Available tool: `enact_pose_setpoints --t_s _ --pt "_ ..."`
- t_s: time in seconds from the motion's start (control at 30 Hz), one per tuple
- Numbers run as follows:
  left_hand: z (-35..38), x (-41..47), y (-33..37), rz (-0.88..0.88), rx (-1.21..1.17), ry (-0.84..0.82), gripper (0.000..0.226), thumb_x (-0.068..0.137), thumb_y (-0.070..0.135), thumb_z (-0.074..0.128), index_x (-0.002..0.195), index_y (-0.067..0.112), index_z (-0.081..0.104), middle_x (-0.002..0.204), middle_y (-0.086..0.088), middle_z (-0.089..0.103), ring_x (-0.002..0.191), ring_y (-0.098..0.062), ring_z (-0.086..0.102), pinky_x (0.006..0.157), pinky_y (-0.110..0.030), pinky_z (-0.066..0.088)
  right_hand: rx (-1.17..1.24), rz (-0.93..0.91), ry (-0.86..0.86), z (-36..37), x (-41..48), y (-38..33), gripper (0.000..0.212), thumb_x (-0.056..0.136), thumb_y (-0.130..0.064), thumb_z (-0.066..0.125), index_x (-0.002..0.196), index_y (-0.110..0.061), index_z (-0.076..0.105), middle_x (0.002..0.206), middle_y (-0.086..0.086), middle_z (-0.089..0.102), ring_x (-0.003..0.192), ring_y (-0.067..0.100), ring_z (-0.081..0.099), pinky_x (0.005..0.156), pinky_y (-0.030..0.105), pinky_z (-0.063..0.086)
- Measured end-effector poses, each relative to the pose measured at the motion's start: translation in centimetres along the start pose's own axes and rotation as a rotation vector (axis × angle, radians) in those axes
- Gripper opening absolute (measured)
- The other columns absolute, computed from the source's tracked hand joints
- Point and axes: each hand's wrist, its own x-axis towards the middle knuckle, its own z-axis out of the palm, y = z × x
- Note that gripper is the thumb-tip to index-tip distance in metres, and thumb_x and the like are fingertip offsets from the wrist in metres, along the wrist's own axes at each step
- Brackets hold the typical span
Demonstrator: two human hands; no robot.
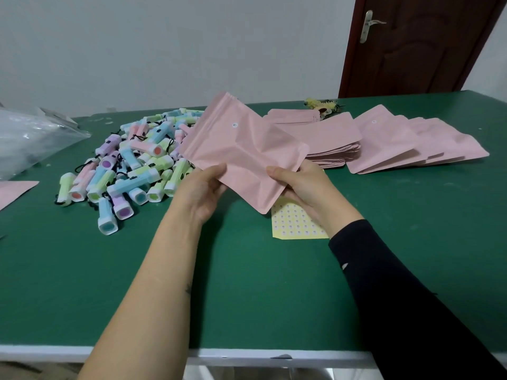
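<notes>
I hold a pink zip pouch (pixel 244 149) tilted above the green table (pixel 247 283), its zip end pointing away and up to the left. A small round white sticker sits on its face. My left hand (pixel 201 192) grips the pouch's near left edge, thumb on top. My right hand (pixel 300 185) grips its near right edge, thumb on top. Under my right hand lies a yellow sheet of small round stickers (pixel 293 223), partly hidden by the hand and the pouch.
A heap of pastel toy flashlights (pixel 129 165) covers the table's left middle. Stacks of pink pouches (pixel 384 141) lie at the right back. A clear plastic bag (pixel 30 138) sits far left, another pink pouch (pixel 13 190) at the left edge. A dark door (pixel 411 45) stands behind.
</notes>
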Motion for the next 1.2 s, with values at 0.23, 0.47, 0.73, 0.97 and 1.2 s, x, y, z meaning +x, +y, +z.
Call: enact_pose_setpoints --t_s 0.23,0.47,0.73,0.97,1.2 --pt "-2.9 0.9 1.5 0.006 -0.331 0.248 0.035 0.098 0.008 0.056 0.133 0.011 0.057 0.114 0.002 0.071 0.08 -0.001 0.069 0.067 -0.019 0.057 0.129 -0.017 0.062 -2.9 0.5 -0.6 0.028 0.088 -0.005 0.068 0.115 -0.009 0.064 0.109 0.005 0.074 0.101 0.02 0.07 0.081 0.033 0.059" --pt "1.2 -0.8 -0.9 0.089 0.131 0.067 0.031 0.101 0.01 0.051 0.131 0.014 0.056 0.114 0.007 0.071 0.1 -0.005 0.069 0.082 -0.026 0.054 0.605 -0.126 0.264 -8.4 1.8 -2.9 0.019 0.09 -0.011 0.066 0.109 -0.012 0.064 0.106 0.006 0.074 0.096 0.021 0.072 0.086 0.038 0.058" --pt "8.7 1.6 -2.2 0.436 1.15 -0.218 0.036 0.096 0.016 0.057 0.132 0.022 0.057 0.136 0.007 0.057 0.124 -0.009 0.051 0.097 -0.021 0.036 0.444 -0.14 0.533 -12.1 5.3 -4.1 0.035 0.086 -0.026 0.073 0.115 -0.008 0.065 0.11 0.006 0.072 0.1 0.023 0.069 0.082 0.036 0.057" --pt "13.9 7.5 -5.5 0.561 1.816 -0.441 0.062 0.09 0.046 0.064 0.142 0.021 0.042 0.147 -0.002 0.044 0.139 -0.027 0.031 0.109 -0.045 0.036 0.249 -0.075 0.529 -12.7 9.0 -3.7 0.053 0.07 -0.039 0.081 0.113 -0.013 0.064 0.104 0.002 0.073 0.091 0.023 0.072 0.087 0.04 0.057" --pt "12.7 9.5 -5.6 0.627 1.946 -0.484 0.064 0.092 0.061 0.05 0.144 0.025 0.039 0.133 -0.006 0.056 0.118 -0.031 0.049 0.095 -0.039 0.043 0.168 -0.017 0.459 -12.5 10.8 -2.8 0.056 0.068 -0.041 0.081 0.112 -0.012 0.062 0.111 0.012 0.071 0.108 0.033 0.067 0.084 0.051 0.057"
